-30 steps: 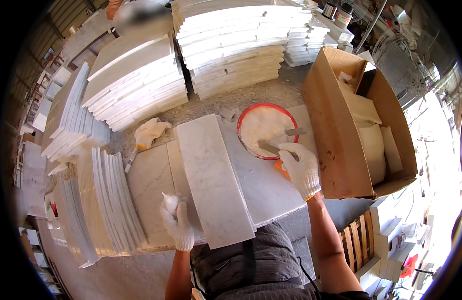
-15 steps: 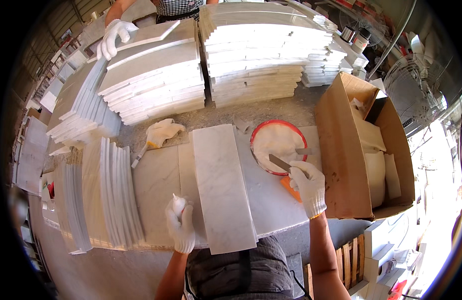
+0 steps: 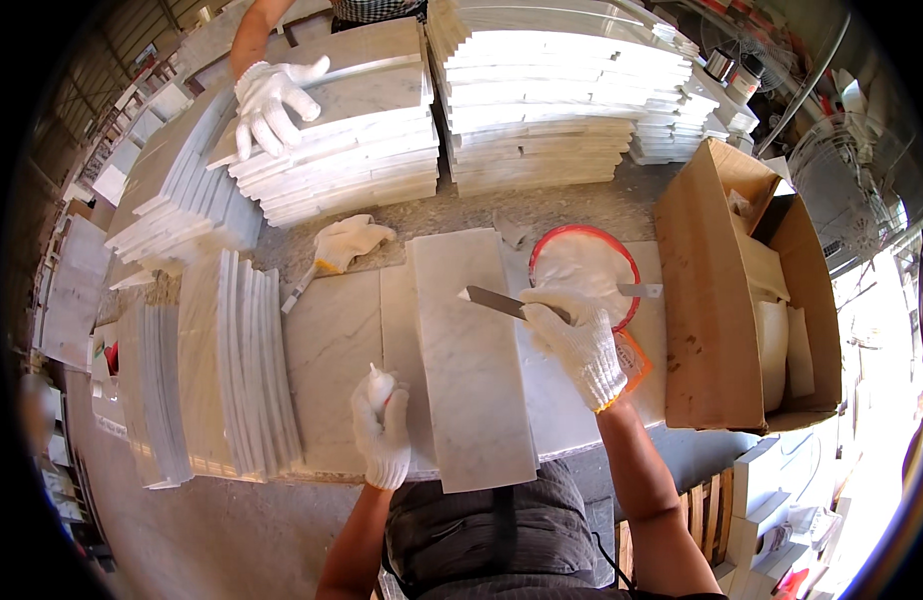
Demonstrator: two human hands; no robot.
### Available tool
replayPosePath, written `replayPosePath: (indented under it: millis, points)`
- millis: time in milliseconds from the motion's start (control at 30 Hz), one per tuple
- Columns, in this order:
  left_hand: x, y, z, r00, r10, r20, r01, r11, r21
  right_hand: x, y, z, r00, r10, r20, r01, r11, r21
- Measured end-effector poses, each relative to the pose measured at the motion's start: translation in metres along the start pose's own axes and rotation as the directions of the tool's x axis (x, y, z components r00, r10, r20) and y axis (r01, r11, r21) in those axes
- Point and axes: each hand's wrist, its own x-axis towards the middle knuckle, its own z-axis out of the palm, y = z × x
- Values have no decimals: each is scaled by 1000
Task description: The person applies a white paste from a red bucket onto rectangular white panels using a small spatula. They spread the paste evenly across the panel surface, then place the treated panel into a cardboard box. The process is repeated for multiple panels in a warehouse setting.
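Note:
My right hand (image 3: 579,345), in a white knit glove, grips a putty knife (image 3: 500,303) with a dab of white at its tip. The blade hovers over the upper part of a pale marble slab (image 3: 474,390), which juts past the table's near edge. Left of the slab, my gloved left hand (image 3: 384,440) is closed around a small white nozzle bottle (image 3: 379,380), tip up. Beyond my right hand sits a red-rimmed tub (image 3: 572,258) of white paste, a second flat blade (image 3: 639,290) across its rim. Partly under my right wrist lies an orange-edged flat item (image 3: 634,360).
Marble tiles stand on edge at left (image 3: 237,370); tall tile stacks (image 3: 542,110) line the far side. An open cardboard box (image 3: 707,300) stands at right. A loose glove (image 3: 352,243) lies behind the slab. Another person's gloved hand (image 3: 274,108) is over the far left stack.
My right hand has brought the putty knife from the tub leftward over the slab. The other person's hand has moved right and spread its fingers. My left hand keeps its hold on the bottle.

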Motion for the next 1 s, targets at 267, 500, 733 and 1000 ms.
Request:
replayPosePath:
  millis: [267,500,733,1000]
  points:
    - [1,3,1,1000,-25,9,25,1000,-4,7,20,13,978,-209,-22,203,966,-160]
    - [2,7,3,999,-34,-10,34,999,-23,0,14,16,878,-478,-29,427,808,-406]
    - [1,6,1,999,-38,1,38,999,-21,-40,7,-11,988,141,63,-154,890,429]
    - [0,4,1,998,-64,22,65,995,-72,-81,15,-5,896,195,399,-419,671,612]
